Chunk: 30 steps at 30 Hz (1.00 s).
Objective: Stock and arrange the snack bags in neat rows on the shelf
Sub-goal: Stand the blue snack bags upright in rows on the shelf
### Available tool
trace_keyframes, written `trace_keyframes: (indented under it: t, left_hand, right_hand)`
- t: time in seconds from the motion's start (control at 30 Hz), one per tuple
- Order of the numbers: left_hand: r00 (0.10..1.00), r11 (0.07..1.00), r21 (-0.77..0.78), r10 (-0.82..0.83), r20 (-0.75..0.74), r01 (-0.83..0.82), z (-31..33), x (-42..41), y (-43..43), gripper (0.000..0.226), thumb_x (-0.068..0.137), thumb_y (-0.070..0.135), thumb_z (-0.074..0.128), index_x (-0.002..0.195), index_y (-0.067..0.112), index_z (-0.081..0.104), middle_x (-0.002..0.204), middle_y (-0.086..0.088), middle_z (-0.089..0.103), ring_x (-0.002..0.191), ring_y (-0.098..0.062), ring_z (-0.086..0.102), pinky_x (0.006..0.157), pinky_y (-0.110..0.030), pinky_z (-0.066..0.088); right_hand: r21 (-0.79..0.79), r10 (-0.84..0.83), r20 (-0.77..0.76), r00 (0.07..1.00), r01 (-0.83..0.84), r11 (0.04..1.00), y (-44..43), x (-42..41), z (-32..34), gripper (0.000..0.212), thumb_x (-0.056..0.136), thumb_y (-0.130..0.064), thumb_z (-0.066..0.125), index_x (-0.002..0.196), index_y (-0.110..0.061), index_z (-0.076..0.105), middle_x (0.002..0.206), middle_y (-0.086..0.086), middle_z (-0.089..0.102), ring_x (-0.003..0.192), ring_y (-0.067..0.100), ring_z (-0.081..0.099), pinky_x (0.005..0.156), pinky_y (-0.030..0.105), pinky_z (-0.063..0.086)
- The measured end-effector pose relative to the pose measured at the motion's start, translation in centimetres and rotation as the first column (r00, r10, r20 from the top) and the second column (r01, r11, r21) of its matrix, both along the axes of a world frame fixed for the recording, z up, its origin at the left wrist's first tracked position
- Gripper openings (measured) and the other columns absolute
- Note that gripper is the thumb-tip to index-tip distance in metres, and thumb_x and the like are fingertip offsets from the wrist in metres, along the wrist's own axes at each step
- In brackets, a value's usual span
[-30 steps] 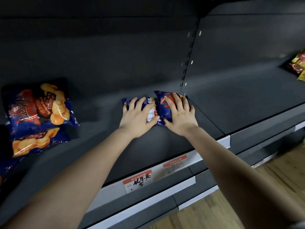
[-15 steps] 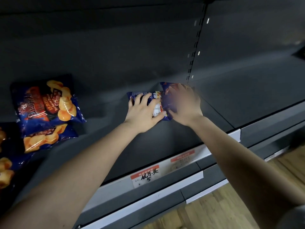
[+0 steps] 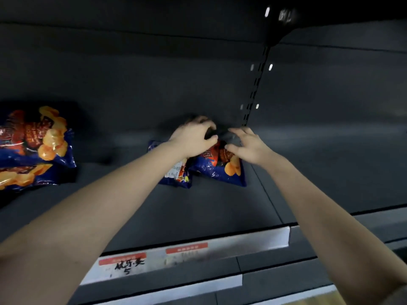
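Left hand [image 3: 193, 136] fingers curled over left snack bag [image 3: 176, 173] top; right hand [image 3: 250, 145] pinching right snack bag [image 3: 220, 170] top. Both at shelf [image 3: 220, 213] back edge, touching. Stand upright, fronts aligned, grip light.

One head-worn wide-angle view looks forward and steeply down, close onto the dark shelf [image 3: 220, 208].

1. Shop aisle, by every sign.
2. Dark metal display shelf [image 3: 198, 205] hung on a slotted upright [image 3: 256, 84].
3. Price labels [image 3: 123, 265] along the front rail [image 3: 253, 239], one handwritten.
4. Matching branded snack bags [image 3: 37, 146] lying on it.
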<state>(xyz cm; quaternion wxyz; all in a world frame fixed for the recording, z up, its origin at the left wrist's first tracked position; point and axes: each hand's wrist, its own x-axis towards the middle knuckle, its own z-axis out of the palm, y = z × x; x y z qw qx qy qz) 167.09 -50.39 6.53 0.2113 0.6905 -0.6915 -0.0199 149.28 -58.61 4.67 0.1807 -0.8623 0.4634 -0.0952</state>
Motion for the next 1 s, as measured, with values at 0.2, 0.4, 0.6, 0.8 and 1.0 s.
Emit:
trace_keyframes:
  t: [0.2,0.4,0.6,0.8,1.0]
  left_hand:
    - [0.995,0.989,0.146,0.004,0.098,-0.018,-2.6,-2.0,-0.8,0.042,0.097,0.037,0.035,0.136,0.025,0.044,0.143,0.002,0.044,0.131,-0.022,0.037,0.107,-0.039,0.032]
    - [0.993,0.993,0.064,0.099,0.061,-0.102,-4.3,-2.1,0.1,0.042,0.100,0.033,0.028,0.139,0.024,0.039,0.142,0.002,0.045,0.133,-0.018,0.035,0.109,-0.037,0.028]
    - [0.987,0.991,0.017,0.131,0.092,-0.133,-4.8,-2.4,0.3,0.042,0.099,0.033,0.029,0.138,0.023,0.040,0.139,-0.001,0.048,0.131,-0.021,0.037,0.106,-0.038,0.028]
    - [0.990,0.989,-0.034,0.144,0.004,-0.143,-4.0,-2.3,0.0,0.041,0.097,0.034,0.038,0.136,0.021,0.044,0.138,-0.004,0.046,0.129,-0.026,0.036,0.108,-0.039,0.030]
    - [0.808,0.945,0.246,0.314,-0.499,-0.215,-1.0,-1.5,0.4,0.048,0.096,0.051,0.034,0.133,0.023,0.046,0.131,-0.005,0.055,0.114,-0.022,0.055,0.102,-0.035,0.040]
  right_hand:
    - [-0.035,0.128,0.030,0.991,-0.127,0.991,0.1,-0.3,-3.8,0.069,0.088,-0.064,0.038,0.141,-0.020,0.041,0.143,0.014,0.043,0.136,0.033,0.030,0.115,0.043,0.021]
    - [-0.021,0.173,0.266,0.948,-0.174,0.985,0.4,0.2,-4.4,0.053,0.095,-0.048,0.046,0.140,-0.021,0.042,0.138,0.007,0.042,0.132,0.028,0.036,0.112,0.043,0.029]
    - [-0.027,0.104,0.450,0.887,-0.102,0.994,1.0,-0.4,-3.8,0.043,0.099,-0.036,0.045,0.137,-0.017,0.048,0.138,0.006,0.046,0.127,0.019,0.044,0.098,0.018,0.028]
    - [0.063,-0.004,0.506,0.863,-0.032,0.997,0.3,-1.4,-3.0,0.035,0.090,-0.034,0.062,0.122,-0.021,0.061,0.118,0.001,0.062,0.110,0.010,0.054,0.082,0.009,0.032]
    - [0.150,-0.033,0.448,0.893,-0.038,0.988,0.4,-1.9,-2.2,0.038,0.090,-0.050,0.055,0.089,-0.015,0.070,0.087,0.003,0.067,0.085,0.012,0.056,0.067,0.024,0.040]
